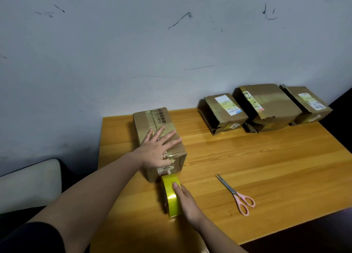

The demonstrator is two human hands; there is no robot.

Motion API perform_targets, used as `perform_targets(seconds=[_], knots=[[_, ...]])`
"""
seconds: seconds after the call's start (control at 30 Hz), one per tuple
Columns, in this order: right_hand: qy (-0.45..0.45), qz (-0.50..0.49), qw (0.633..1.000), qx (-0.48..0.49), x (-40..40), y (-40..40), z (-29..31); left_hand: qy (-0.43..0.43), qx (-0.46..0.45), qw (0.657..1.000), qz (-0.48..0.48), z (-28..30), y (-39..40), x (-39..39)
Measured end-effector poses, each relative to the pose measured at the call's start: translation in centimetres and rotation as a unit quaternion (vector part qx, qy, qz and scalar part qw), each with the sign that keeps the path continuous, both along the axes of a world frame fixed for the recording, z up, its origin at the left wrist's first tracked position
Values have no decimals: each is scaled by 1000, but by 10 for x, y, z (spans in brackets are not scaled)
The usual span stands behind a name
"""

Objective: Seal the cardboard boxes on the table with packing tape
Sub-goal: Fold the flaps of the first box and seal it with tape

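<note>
A long cardboard box (150, 122) lies at the left side of the wooden table (266, 157), its flaps closed with old clear tape along the seam. My left hand (158, 148) presses flat on the box's top near its front end, fingers spread. A roll of yellow packing tape (170, 193) stands on edge right at the box's front face. My right hand (185, 201) grips the roll from its right side, with the index finger laid over the roll's top.
Pink-handled scissors (237, 195) lie on the table right of the roll. At the back right, against the wall, sit three more boxes: one labelled (224, 111), a larger one (270, 104), and one at the table's corner (308, 104). A pale cushion (28, 184) is at left.
</note>
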State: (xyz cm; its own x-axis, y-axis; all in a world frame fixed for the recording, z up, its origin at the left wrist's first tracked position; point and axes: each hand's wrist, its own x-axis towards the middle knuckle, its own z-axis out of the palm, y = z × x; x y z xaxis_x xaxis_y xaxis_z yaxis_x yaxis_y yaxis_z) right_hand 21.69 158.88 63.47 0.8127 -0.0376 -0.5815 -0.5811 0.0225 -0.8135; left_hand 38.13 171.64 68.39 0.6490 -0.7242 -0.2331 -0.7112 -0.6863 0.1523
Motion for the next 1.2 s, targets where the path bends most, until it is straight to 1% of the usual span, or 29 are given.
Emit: perform_targets(seconds=[0.07,0.1,0.17,0.23,0.3,0.37,0.4,0.47,0.53,0.6,0.7,0.77,0.83,0.87,0.93,1.0,1.1,1.13,1.2], knots=[[0,46,996,-82,-4,-7,2,-30,-19,999,3,2,-1,-5],[-5,56,993,-103,-6,-13,1,-43,-22,999,6,3,-2,-8],[-18,67,990,-120,-11,-30,0,-40,-16,999,29,6,-8,-17],[-26,89,980,-174,-14,-58,-2,-36,-35,997,63,9,-15,-29],[-42,137,949,-282,-14,-94,-10,-97,-95,988,75,12,-25,-46],[-45,187,900,-392,-11,-133,-17,-159,-169,970,67,10,-43,-67],[-46,206,875,-435,-10,-150,-20,-164,-202,963,61,7,-56,-78],[-51,229,833,-501,-9,-178,-24,-127,-226,965,50,3,-88,-99],[-54,252,797,-547,-13,-200,-26,-74,-200,975,59,-5,-123,-116],[-54,282,763,-578,-19,-213,-31,-43,-155,983,89,-18,-150,-127],[-45,308,736,-601,-31,-226,-42,-18,-84,987,138,-37,-179,-140],[-56,299,739,-601,-36,-229,-43,-1,-47,987,153,-45,-187,-146],[-76,297,718,-625,-38,-234,-43,7,-28,986,166,-51,-190,-149],[-67,301,726,-615,-39,-236,-43,11,-27,985,173,-52,-191,-151],[-56,299,724,-619,-38,-245,-50,21,-31,981,189,-51,-189,-152],[-44,266,742,-614,-37,-254,-52,31,-37,977,207,-50,-187,-152],[-19,218,794,-567,-34,-261,-50,38,-49,973,220,-47,-181,-152],[-16,210,800,-562,-34,-264,-50,39,-56,972,227,-47,-178,-151],[-14,217,790,-573,-34,-267,-51,39,-65,967,244,-47,-173,-151]])
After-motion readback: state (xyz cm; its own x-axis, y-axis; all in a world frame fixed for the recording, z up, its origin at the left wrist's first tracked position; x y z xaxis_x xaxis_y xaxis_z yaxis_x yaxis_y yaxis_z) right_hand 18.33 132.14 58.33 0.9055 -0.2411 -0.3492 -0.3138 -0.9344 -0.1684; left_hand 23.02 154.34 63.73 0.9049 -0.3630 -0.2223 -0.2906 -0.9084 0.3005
